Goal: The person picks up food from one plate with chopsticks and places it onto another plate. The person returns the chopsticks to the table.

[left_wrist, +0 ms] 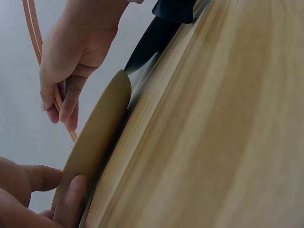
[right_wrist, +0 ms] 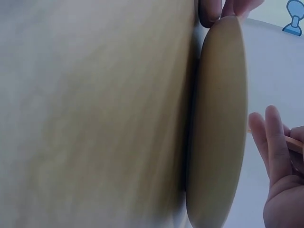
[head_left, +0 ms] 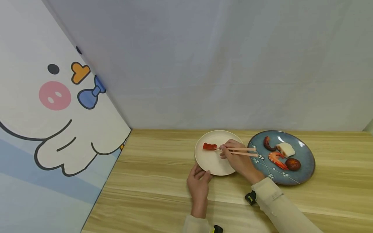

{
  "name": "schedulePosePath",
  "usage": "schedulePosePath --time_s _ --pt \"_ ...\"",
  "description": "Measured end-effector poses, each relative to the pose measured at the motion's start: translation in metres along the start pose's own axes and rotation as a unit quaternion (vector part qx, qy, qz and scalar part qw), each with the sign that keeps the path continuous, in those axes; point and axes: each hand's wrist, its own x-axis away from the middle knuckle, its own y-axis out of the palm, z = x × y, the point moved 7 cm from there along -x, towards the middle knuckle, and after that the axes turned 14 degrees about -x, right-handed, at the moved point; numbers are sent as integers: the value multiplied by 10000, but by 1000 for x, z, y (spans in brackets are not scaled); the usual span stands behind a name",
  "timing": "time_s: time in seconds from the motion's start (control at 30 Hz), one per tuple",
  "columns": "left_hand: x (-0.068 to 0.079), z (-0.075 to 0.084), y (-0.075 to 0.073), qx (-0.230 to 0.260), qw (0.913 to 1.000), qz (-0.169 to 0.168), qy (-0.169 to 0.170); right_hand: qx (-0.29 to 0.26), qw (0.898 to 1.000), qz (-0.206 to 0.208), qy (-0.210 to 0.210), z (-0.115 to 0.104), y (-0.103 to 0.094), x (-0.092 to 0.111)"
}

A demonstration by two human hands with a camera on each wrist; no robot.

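Observation:
My right hand holds a pair of wooden chopsticks over the cream plate. Their tips reach the right end of a red strip of food that lies in the plate's left part; whether they pinch it I cannot tell. At the plate's near left rim, my left hand grips the edge between thumb and fingers, as the left wrist view shows with its fingers against the rim. In the right wrist view the plate appears from the side, hiding the food.
To the right stands a blue oval plate bearing a shrimp, a mushroom cap, a white browned piece and a dark red curled tentacle. Behind the wooden table rises a grey curtain; a cartoon-printed panel is on the left.

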Motion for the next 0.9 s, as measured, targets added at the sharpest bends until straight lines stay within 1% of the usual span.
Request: schedulePosePath --time_s 0.17,0.33,0.57,0.77,0.9 --pt "-1 0 0 26 10000 27 15 3 10000 -1 -94 -1 1 3" --pt "-1 1 1 43 10000 56 50 140 9997 -182 -127 -1 1 4" --pt "-2 0 1 63 10000 49 24 226 9985 -394 -319 -4 3 3" --pt "-2 0 1 58 10000 39 40 303 9974 -363 -536 -5 4 2" --pt "-2 0 2 52 10000 17 71 360 9972 -290 -585 -6 4 3"
